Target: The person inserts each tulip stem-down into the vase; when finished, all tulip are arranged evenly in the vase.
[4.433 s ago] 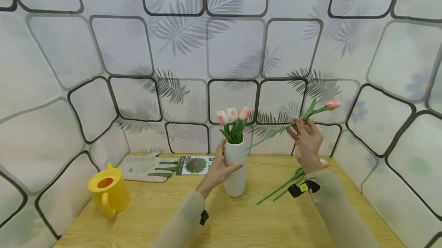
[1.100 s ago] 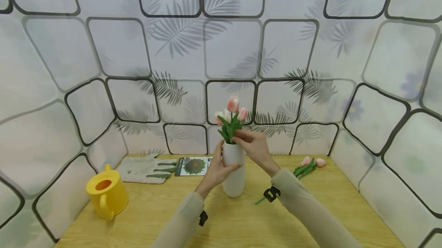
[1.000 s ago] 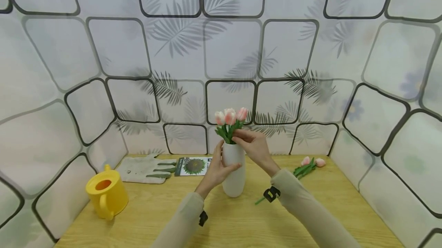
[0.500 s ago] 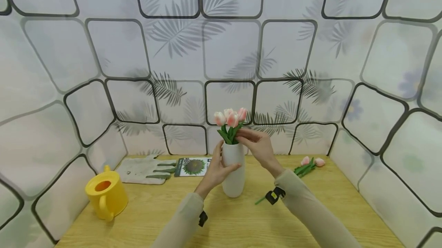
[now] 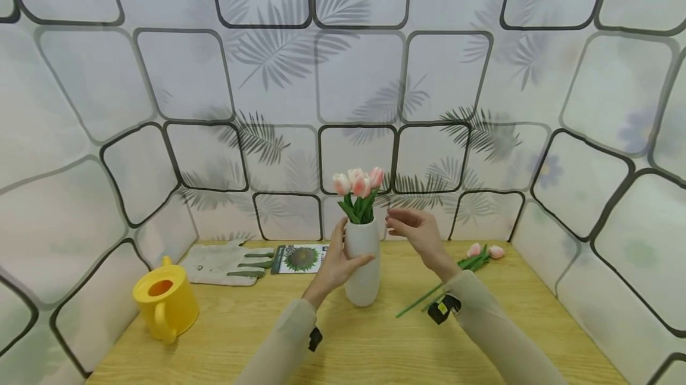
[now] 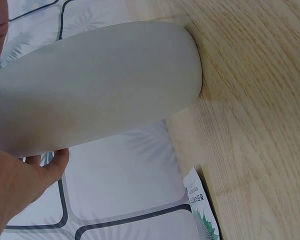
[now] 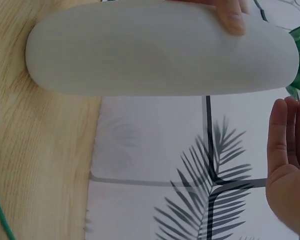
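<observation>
A white vase (image 5: 362, 272) stands upright on the table, holding several pink-and-white tulips (image 5: 360, 184) with green leaves. My left hand (image 5: 341, 263) grips the vase around its left side near the top, thumb across the front and fingers behind. The left wrist view shows the vase (image 6: 105, 85) close up, its base on the wood. To the right of the vase's mouth hangs my right hand (image 5: 420, 233), apart from the flowers, its fingers loosely bent with nothing between them. In the right wrist view this hand (image 7: 290, 155) is beside the vase's rim.
Two more tulips (image 5: 474, 260) lie on the table (image 5: 375, 349) at the right, partly behind the right forearm. At the left are a yellow watering can (image 5: 168, 301), a grey-green gardening glove (image 5: 230, 263) and a seed packet (image 5: 300, 259). Patterned walls (image 5: 359, 75) enclose the table.
The right hand brought a tulip to the vase and lowered it in among the others. It has since let go and drawn back right. The left hand has stayed on the vase.
</observation>
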The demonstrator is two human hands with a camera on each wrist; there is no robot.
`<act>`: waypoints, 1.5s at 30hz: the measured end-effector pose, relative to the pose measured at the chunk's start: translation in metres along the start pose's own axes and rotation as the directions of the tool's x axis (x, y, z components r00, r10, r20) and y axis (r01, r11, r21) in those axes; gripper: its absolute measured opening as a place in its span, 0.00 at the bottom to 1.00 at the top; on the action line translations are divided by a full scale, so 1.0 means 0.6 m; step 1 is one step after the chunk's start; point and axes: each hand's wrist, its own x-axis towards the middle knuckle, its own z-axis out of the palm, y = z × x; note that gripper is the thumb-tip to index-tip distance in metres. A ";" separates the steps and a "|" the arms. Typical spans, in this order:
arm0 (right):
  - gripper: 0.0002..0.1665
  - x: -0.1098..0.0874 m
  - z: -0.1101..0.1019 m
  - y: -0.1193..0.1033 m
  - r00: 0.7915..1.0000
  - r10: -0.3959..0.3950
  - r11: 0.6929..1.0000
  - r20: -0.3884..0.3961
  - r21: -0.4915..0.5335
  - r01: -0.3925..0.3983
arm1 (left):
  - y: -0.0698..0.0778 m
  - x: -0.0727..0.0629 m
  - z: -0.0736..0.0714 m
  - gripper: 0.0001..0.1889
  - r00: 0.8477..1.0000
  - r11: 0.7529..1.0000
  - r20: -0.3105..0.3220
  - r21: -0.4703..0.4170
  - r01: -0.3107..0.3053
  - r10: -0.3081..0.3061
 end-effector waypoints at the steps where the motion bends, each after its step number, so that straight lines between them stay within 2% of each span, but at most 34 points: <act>1: 0.22 -0.001 -0.005 0.003 1.000 0.027 1.000 0.014 -0.004 -0.027 | 0.001 0.000 0.000 0.54 1.000 1.000 -0.002 0.005 0.000 0.000; 6: 0.25 -0.009 -0.038 0.020 0.987 0.123 0.992 0.099 -0.017 -0.122 | 0.003 -0.001 -0.001 0.54 1.000 1.000 -0.014 0.012 -0.016 0.016; 13: 0.22 -0.026 -0.098 0.050 0.971 0.160 0.986 0.176 -0.076 -0.149 | 0.006 -0.003 -0.002 0.54 1.000 1.000 0.007 0.004 -0.020 0.020; 18: 0.20 -0.041 -0.142 0.072 0.962 0.192 0.979 0.196 -0.113 -0.172 | 0.035 -0.016 -0.005 0.52 1.000 1.000 0.016 -0.013 -0.024 0.024; 21: 0.22 -0.049 -0.166 0.079 0.956 0.234 0.966 0.176 -0.151 -0.209 | 0.040 -0.016 -0.005 0.53 1.000 1.000 0.019 -0.003 -0.015 0.015; 27: 0.27 -0.062 -0.221 0.099 0.949 0.285 0.945 0.135 -0.202 -0.256 | 0.007 -0.004 -0.001 0.54 1.000 1.000 0.015 0.005 -0.011 0.011; 31: 0.30 -0.070 -0.253 0.109 0.942 0.316 0.936 0.113 -0.201 -0.290 | 0.002 -0.002 -0.002 0.55 1.000 1.000 0.008 0.005 -0.019 0.019; 34: 0.32 -0.075 -0.272 0.114 0.936 0.340 0.919 0.091 -0.242 -0.310 | 0.002 -0.001 -0.002 0.55 1.000 1.000 0.007 0.006 -0.025 0.025; 45: 0.24 -0.098 -0.311 0.148 0.919 0.390 0.838 0.056 -0.435 -0.330 | 0.007 -0.004 -0.003 0.55 1.000 1.000 0.014 -0.013 -0.010 0.010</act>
